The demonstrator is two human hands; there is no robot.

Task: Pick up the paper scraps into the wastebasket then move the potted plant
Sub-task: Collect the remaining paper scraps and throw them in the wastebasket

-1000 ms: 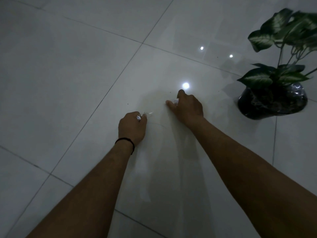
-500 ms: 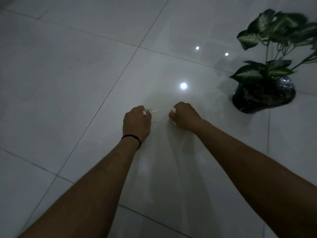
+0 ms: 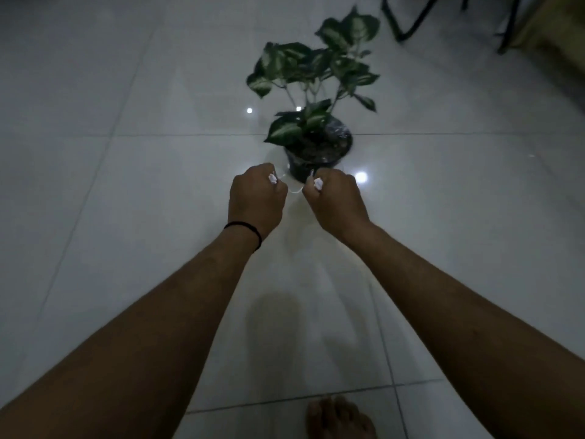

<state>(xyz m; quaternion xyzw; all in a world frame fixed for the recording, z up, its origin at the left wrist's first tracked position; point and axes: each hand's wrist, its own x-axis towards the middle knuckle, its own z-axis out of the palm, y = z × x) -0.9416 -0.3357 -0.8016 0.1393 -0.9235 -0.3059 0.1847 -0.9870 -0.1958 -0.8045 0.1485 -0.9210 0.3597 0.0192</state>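
Observation:
Both of my fists are held out side by side above the glossy tiled floor. My left hand [image 3: 256,196], with a black band on its wrist, grips white paper scraps [image 3: 273,179] that poke out at the knuckles. My right hand [image 3: 334,198] grips more white paper scraps [image 3: 317,184]. A thin white strip [image 3: 294,190] hangs between the two fists. Just beyond them stands the potted plant [image 3: 316,90], with green-and-white leaves in a dark shiny pot [image 3: 329,153]. No wastebasket is in view.
Dark furniture legs [image 3: 408,23] and a wooden piece [image 3: 557,33] stand at the far right. My bare foot [image 3: 340,418] shows at the bottom edge. Ceiling lights glare off the white tiled floor [image 3: 110,185].
Both hands have lifted off the floor with paper scraps closed in them and come together. The view has swung right, so the potted plant now sits straight ahead instead of at the right.

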